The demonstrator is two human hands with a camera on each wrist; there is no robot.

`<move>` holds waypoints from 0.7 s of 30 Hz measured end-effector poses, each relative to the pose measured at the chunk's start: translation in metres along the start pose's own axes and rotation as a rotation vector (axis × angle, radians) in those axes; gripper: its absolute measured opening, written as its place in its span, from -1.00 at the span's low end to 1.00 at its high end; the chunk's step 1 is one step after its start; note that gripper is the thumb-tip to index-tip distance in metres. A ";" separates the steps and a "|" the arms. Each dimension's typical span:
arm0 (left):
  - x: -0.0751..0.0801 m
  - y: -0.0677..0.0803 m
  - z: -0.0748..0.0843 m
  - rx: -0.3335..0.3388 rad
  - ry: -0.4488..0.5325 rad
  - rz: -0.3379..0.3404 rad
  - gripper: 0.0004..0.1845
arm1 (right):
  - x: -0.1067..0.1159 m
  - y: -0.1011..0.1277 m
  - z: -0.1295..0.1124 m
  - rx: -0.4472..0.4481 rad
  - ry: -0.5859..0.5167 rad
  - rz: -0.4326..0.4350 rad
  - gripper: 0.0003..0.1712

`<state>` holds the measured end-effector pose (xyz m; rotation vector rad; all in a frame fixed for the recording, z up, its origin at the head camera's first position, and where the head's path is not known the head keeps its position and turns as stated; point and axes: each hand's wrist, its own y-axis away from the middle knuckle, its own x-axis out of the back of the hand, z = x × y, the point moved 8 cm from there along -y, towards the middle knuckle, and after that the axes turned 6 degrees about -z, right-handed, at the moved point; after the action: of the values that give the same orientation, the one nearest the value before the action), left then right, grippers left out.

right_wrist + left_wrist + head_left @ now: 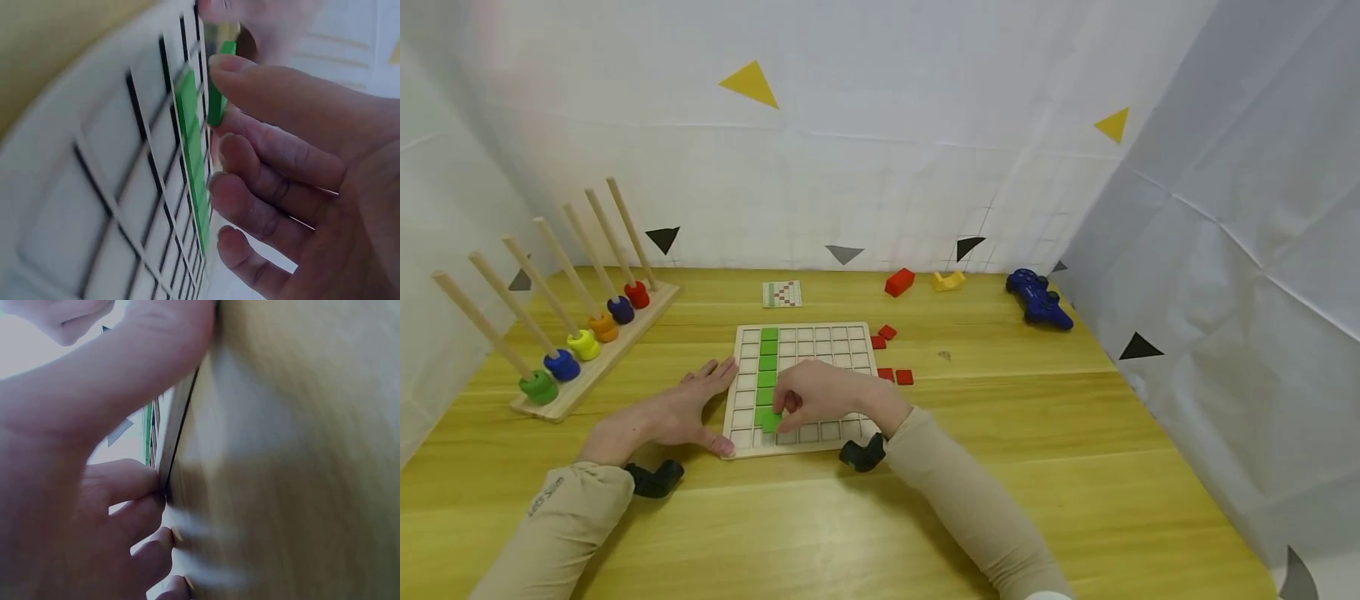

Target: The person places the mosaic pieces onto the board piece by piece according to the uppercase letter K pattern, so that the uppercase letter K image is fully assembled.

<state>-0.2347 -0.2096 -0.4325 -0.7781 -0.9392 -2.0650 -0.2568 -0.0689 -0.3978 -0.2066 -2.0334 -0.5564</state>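
A pale wooden grid board (pixel 743 417) lies flat on the table, with a column of green square tiles (pixel 767 363) in its second column from the left. My right hand (pixel 820 390) pinches a green tile (pixel 222 81) between thumb and index finger, just above the near end of that column; the other fingers are loosely bent. Along the board's left edge rests my left hand (pixel 681 412), its fingers spread and its thumb at the near left corner. In the left wrist view, the fingertips (pixel 150 512) touch the board's side.
Several red tiles (pixel 905 377) lie at the board's right edge. Behind are a small pattern card (pixel 782 294), a red block (pixel 899 282) and a yellow block (pixel 948 281). A blue game controller (pixel 1038 297) sits far right; a peg stand (pixel 577 386) with coloured beads stands left.
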 end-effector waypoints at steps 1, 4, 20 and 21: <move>0.000 0.000 0.000 -0.001 -0.001 0.000 0.40 | -0.002 -0.002 -0.003 0.007 0.007 -0.007 -0.72; -0.001 0.000 -0.001 -0.003 0.006 -0.001 0.40 | -0.010 -0.008 -0.009 0.028 0.045 -0.027 -0.75; 0.000 0.000 0.001 -0.042 0.018 0.006 0.38 | -0.016 -0.013 -0.015 0.035 0.106 0.029 -0.75; -0.001 0.000 0.000 -0.041 0.021 0.006 0.38 | -0.016 -0.013 -0.015 0.023 0.097 0.027 -0.76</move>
<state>-0.2346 -0.2092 -0.4331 -0.7779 -0.8845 -2.0892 -0.2421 -0.0860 -0.4094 -0.1889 -1.9393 -0.5161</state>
